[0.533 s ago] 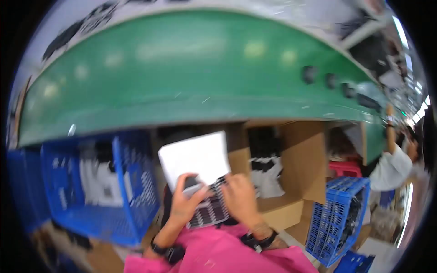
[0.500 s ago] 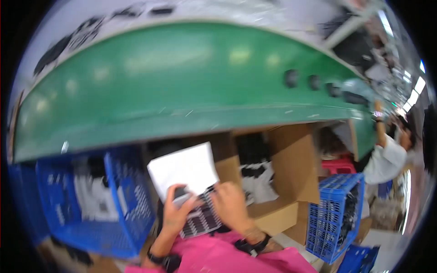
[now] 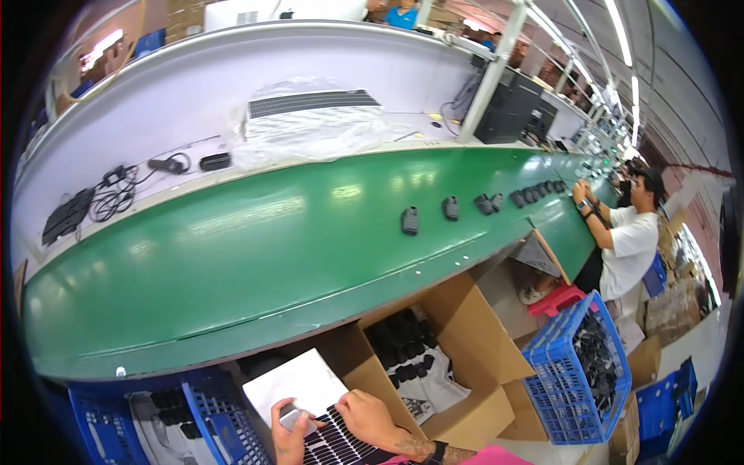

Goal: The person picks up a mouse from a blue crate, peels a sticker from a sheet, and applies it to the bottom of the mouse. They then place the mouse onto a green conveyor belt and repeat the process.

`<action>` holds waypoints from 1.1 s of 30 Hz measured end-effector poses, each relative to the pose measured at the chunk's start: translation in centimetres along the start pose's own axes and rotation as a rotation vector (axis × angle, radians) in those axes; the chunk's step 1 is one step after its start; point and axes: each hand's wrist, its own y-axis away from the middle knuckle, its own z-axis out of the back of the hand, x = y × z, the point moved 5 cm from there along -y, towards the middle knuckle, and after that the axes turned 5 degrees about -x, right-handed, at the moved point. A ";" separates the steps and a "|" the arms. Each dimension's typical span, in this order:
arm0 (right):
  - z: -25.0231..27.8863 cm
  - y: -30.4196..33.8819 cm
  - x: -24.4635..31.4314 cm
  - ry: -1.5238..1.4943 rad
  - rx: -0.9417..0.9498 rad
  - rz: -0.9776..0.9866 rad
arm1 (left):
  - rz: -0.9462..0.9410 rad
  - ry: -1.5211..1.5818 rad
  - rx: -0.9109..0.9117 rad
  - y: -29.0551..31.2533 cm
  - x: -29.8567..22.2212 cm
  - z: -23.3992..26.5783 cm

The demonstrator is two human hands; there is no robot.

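Note:
My left hand (image 3: 290, 443) is closed around a small dark grey device (image 3: 291, 419) with a lighter face, just over a sheet of black labels (image 3: 338, 440) in thin white rows. A blank white sheet (image 3: 298, 385) lies beyond the labels, against them. My right hand (image 3: 367, 419) has its fingers bent and pinched together at the upper edge of the label sheet. Whether a single label has come loose between those fingertips is too small to tell. The lower part of my left hand is cut off by the picture's edge.
Ahead runs a long green conveyor belt (image 3: 256, 256) carrying several black devices (image 3: 410, 221). A cardboard box (image 3: 484, 341) with black parts stands right of my hands. Blue crates stand left (image 3: 101, 426) and right (image 3: 554, 387). Farther right, a person in a white shirt (image 3: 632, 248) works at the belt.
My view has tilted up, so my hands sit lower in it and more of the belt and bench shows. Both hands stay at the label sheet, the left still holding the device.

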 end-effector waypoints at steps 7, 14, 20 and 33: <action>3.1 -0.6 1.0 -0.261 -0.085 -0.016 | 0.090 0.002 0.037 -0.1 0.8 0.4; 6.1 -1.7 7.7 -0.945 0.103 -0.308 | 0.048 0.114 0.248 1.9 -7.7 -3.4; 5.4 -1.2 9.8 -0.962 0.226 -0.292 | 0.158 -0.023 0.268 3.6 -9.5 -3.4; 5.1 -1.1 10.3 -0.979 0.178 -0.344 | -0.084 -0.165 0.304 3.6 -9.5 -3.2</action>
